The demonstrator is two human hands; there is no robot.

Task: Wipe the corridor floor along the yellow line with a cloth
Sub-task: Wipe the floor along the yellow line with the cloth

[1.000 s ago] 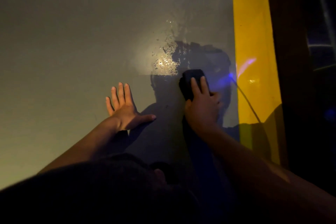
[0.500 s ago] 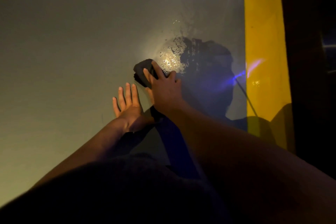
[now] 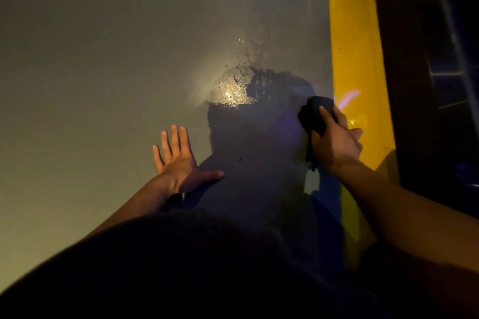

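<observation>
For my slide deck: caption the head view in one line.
Right hand presses a dark cloth to the wet floor beside the yellow line; left hand lies flat.

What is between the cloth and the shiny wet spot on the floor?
Nothing visible. The right hand grips the dark cloth on the floor beside the yellow line. Only bare, shadowed floor lies between it and the wet patch. The left hand rests flat, off to the side.

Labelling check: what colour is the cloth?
Dark, near black; the cloth under the right hand shows in the head view.
</observation>
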